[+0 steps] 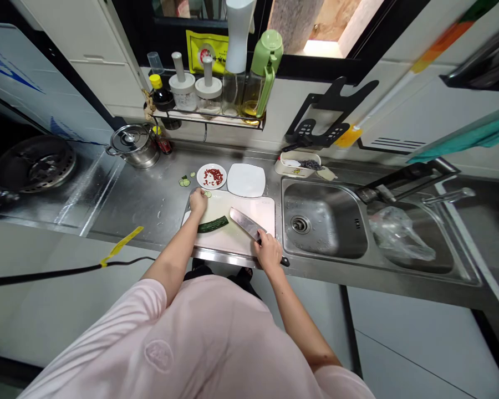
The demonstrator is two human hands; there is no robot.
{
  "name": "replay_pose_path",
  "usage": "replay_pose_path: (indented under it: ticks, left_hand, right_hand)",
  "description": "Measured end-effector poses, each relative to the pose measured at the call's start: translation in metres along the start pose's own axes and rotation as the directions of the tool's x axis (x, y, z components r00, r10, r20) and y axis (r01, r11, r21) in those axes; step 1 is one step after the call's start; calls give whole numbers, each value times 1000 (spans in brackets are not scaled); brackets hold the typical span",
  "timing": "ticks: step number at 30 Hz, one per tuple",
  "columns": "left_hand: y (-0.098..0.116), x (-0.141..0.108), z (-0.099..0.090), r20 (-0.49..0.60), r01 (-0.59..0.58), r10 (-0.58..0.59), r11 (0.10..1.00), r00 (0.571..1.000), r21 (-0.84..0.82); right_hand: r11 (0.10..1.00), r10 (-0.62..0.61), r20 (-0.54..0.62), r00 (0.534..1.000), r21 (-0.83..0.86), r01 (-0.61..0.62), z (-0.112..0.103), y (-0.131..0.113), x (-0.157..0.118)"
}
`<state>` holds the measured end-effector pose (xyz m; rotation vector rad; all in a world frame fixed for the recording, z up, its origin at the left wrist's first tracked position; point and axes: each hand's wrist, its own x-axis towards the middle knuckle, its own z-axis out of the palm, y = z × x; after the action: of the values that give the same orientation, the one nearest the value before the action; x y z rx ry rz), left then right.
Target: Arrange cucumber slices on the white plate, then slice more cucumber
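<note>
Well inside the cutting board (pixel 233 244), cucumber (pixel 213 224)

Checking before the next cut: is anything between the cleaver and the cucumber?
Nothing visible: only bare cutting board separates the cleaver, in the right hand, from the cucumber; the left hand rests beyond.

No wording here can be read clearly. A yellow label (pixel 205 51) stands just behind the metal shelf (pixel 208 119), printed with a red circular emblem and dark characters too small to make out. On the shelf, a dark bottle with a yellow cap (pixel 161 95) shows no legible print. Well below the shelf, a pink T-shirt (pixel 216 343) bears a round, tone-on-tone emblem (pixel 158 355), also unreadable.
</note>
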<state>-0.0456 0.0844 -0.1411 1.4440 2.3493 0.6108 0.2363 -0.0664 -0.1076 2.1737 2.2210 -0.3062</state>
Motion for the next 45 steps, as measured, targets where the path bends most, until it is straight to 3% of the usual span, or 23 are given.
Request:
replay_pose_path:
  ticks: [11,17,22,27,32,45]
  left_hand:
    - [3,-6,-9,51,15,-15,1000,999,-12]
    - [-4,-37,-12,4,-74,75,993,997,-96]
    - [-7,-70,-22,10,-193,196,975,981,-113]
    - [-6,-94,-32,52,-370,378,921,925,-120]
    - [-6,-103,-31,134,-496,513,857,848,-138]
    - [-9,-106,-10,193,-561,585,811,788,-166]
  right_hand:
    - [1000,6,-30,1000,31,-5,-1,-2,3]
    - [993,17,-38,999,120,-12,-8,-6,5]
    - [952,123,54,991,275,-133,-12,-14,11]
    - [955,7,135,991,291,-47,-18,-26,20]
    - [980,-89,212,973,193,47,-28,-42,25]
    - [991,-125,290,949,87,105,-31,-60,25]
